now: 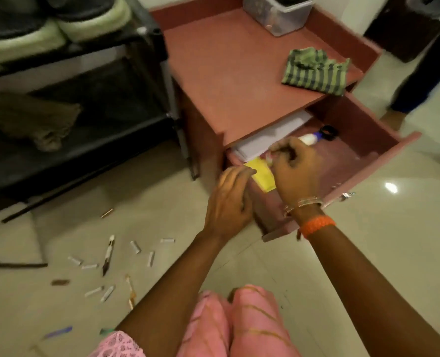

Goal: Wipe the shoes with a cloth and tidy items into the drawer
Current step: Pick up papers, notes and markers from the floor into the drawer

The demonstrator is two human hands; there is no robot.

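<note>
Two hands at work: both over the open reddish-brown wooden drawer [384, 140].
Far left: dark metal shoe rack [141, 81], pale-soled dark shoes [59, 19] on its top shelf, crumpled brown cloth [33, 122] on a lower shelf.
Floor, left: small white sticks [135, 246] and a pen [108, 255] scattered across pale tiles, well apart from the drawer.
Left hand [230, 202]: fingers loosely curled, holding nothing, hovering at the drawer's near left corner.
Drawer contents: yellow card [261, 176] between the hands, white paper [270, 140] behind, white bottle with blue cap [311, 137], black ring [328, 132].
Right hand [295, 171]: pinching something small and pale; blurred, identity unclear.
Cabinet top: striped green cloth [314, 70] near the right edge, clear plastic tub [278, 11] at the back.
Right: open tiled floor beyond the drawer front.
</note>
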